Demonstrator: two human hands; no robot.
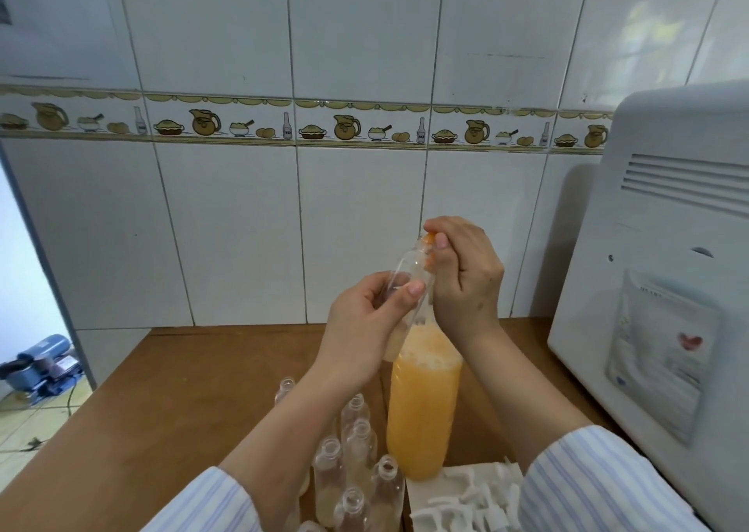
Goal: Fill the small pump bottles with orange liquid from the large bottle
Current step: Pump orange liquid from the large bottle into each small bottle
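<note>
Two hands up over the table, both busy w/ one small bottle (405,284). Left hand (364,321) gripping its clear body, thumb across the front, fingers curled round behind, holding it tilted w/ neck up-right. Right hand (466,276) pinching at the neck, fingertips curled on an orange bit (429,238) at the mouth; can't tell if cap, stopper or funnel. Looking empty inside that bottle, no orange showing through the wall, tho partly hidden by fingers.

Standing right behind/below the hands: big bottle (421,410), upright on the table (182,389), orange liquid w/ foam near the top, neck hidden behind the left hand. Still nearly full by the look of it, so probably little or nothing poured so far.

Clustering just left of the big bottle, near edge: several small bottles (356,442), mouths open, no pumps on. Mostly clear; a couple at the bottom maybe showing a pale yellowish layer low down, not sure. None looking filled orange.

Lying at right of those, just beside the big bottle's base: white pump heads (466,503) piled on a white tray, not fitted yet.

Judging: early stage. Left to do: filling nearly all, then pumps on.

Sitting at far right: white appliance (668,268) against tiled wall.
</note>
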